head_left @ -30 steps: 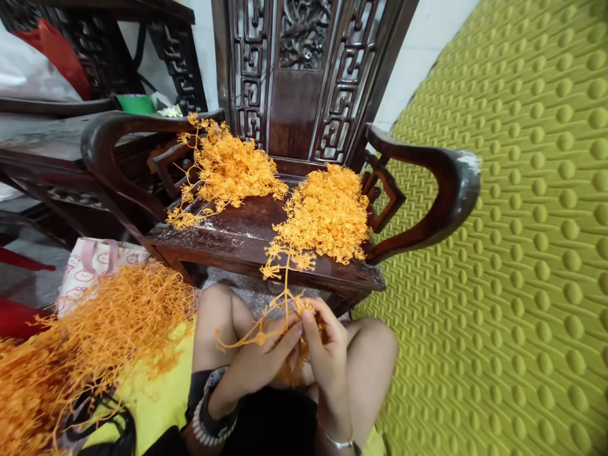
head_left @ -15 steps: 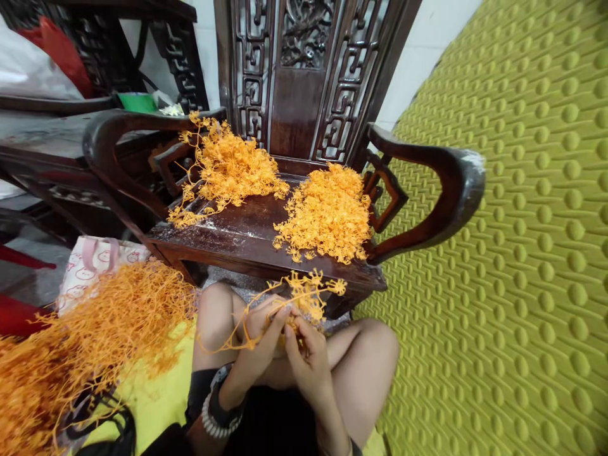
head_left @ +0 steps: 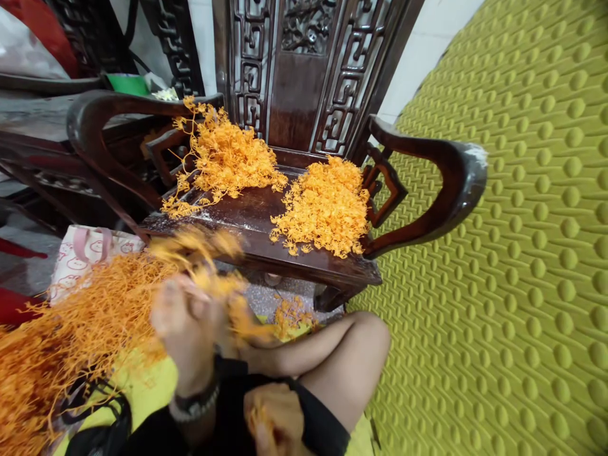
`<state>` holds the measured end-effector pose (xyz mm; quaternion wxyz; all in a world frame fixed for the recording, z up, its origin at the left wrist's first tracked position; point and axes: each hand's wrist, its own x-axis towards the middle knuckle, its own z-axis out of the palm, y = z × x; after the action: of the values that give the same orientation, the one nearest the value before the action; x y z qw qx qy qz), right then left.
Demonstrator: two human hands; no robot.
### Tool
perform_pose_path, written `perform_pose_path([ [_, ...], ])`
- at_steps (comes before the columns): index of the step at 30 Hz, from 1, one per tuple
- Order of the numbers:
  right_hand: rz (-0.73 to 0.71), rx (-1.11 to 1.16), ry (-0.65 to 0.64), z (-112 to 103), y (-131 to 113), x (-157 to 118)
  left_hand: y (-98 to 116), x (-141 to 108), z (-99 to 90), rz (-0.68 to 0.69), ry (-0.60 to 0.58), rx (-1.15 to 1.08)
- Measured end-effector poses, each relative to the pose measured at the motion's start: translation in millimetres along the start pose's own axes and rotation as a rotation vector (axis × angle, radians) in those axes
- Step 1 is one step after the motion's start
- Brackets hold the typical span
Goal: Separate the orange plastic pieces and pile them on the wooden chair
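Head view has the knobbly yellow padding [head_left: 503,253] on my right, the dark wooden chair [head_left: 297,95] ahead, and the orange tangle [head_left: 109,304] at my left. Two orange clumps [head_left: 327,206] sit apart on the seat. My left fingers [head_left: 166,307], blurred, close on an orange sprig [head_left: 216,285]; my right fingers [head_left: 266,402] curl tightly around orange bits [head_left: 260,421] above my lap.

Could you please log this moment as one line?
left hand: holding orange branching strands; right hand: closed on orange bits; dark carved wooden chair: two orange piles
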<state>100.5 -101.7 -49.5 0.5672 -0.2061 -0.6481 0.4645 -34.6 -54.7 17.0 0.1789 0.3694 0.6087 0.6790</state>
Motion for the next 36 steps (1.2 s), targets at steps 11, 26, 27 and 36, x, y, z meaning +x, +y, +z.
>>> perform_pose_path([
  [11, 0.235, 0.028, 0.371, -40.2, 10.5, 21.9, -7.4, -23.7, 8.3, -0.06, -0.65, -0.353],
  [26, 0.452, 0.051, 0.462, -50.2, -7.0, 49.1, -19.2, -28.7, 11.2, -0.172, -0.861, -0.233],
  [27, 0.424, 0.045, 0.455, -49.6, -6.8, 49.1, -20.7, -29.8, 10.7, -0.159, -0.859, -0.2],
  [36, 0.273, -0.36, 0.28, -54.6, -21.8, 64.1, -32.3, -31.7, 5.6, -0.071, -0.828, 0.004],
])
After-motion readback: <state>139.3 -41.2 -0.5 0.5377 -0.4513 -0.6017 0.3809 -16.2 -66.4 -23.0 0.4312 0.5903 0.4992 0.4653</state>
